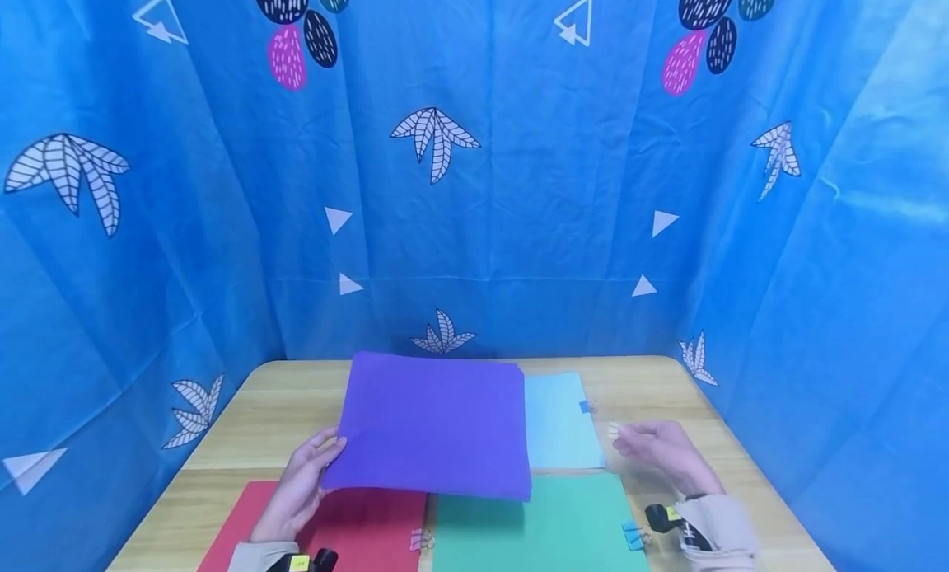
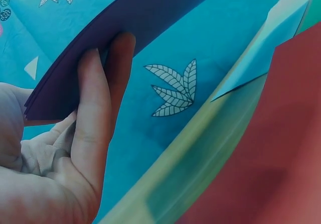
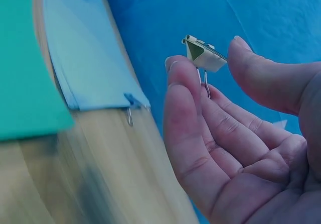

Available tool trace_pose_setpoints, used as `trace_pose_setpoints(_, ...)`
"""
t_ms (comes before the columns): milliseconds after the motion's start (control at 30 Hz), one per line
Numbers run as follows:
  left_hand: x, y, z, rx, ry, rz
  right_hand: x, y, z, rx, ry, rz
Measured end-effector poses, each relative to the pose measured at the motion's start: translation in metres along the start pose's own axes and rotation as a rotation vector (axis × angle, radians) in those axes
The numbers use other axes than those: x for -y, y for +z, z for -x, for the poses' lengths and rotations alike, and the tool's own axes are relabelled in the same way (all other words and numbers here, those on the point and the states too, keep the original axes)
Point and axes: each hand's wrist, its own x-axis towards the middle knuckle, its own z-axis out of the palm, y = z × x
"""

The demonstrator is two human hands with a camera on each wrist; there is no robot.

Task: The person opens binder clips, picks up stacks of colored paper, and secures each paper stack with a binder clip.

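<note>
My left hand [image 1: 300, 477] grips a stack of purple paper [image 1: 433, 428] by its left edge, thumb on top and fingers beneath. The stack is raised and tilted over the table, and its sheets bow in the left wrist view, where the fingers [image 2: 93, 103] press against its underside. Off to the right, my right hand [image 1: 663, 448] pinches a small cream binder clip [image 3: 206, 58] between thumb and fingers. One wire handle of the clip points down along the fingers in the right wrist view.
Red paper [image 1: 371, 531] lies at front left with a pink binder clip [image 1: 417, 540]. Green paper [image 1: 541, 531] at front right bears a blue clip [image 1: 633, 536]. Behind it, light blue paper [image 1: 563, 424] with a blue clip [image 1: 586, 406] is partly covered by the purple stack. A blue patterned curtain [image 1: 489, 226] surrounds the wooden table [image 1: 296, 391].
</note>
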Motion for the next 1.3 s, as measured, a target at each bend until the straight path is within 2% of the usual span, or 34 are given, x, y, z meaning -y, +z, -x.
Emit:
trace_pose_setpoints(167, 0.004, 0.001, 0.002, 0.031, 0.007, 0.000, 0.001, 0.011, -0.004, 0.065, -0.035, -0.066)
trace_pose_setpoints(267, 0.004, 0.000, 0.003, 0.047, 0.018, 0.001, 0.000, 0.016, -0.008, 0.087, -0.048, -0.067)
trace_pose_setpoints(500, 0.003, 0.001, 0.003, 0.071, 0.017, 0.000, 0.006, 0.026, -0.018, 0.048, -0.018, -0.063)
trace_pose_setpoints(733, 0.009, 0.003, 0.007, 0.054, -0.012, -0.015, 0.010, 0.038, -0.023, 0.104, -0.051, -0.120)
trace_pose_setpoints(900, 0.011, 0.004, 0.008, 0.080, -0.003, -0.013, 0.007, 0.044, -0.027, 0.119, -0.036, -0.178)
trace_pose_setpoints(1133, 0.006, 0.004, 0.003, 0.167, 0.027, 0.020, 0.009, 0.049, -0.035, 0.158, -0.040, -0.243)
trace_pose_setpoints(1300, 0.006, 0.008, 0.000, 0.156, 0.008, 0.015, 0.012, 0.053, -0.037, 0.164, -0.038, -0.247)
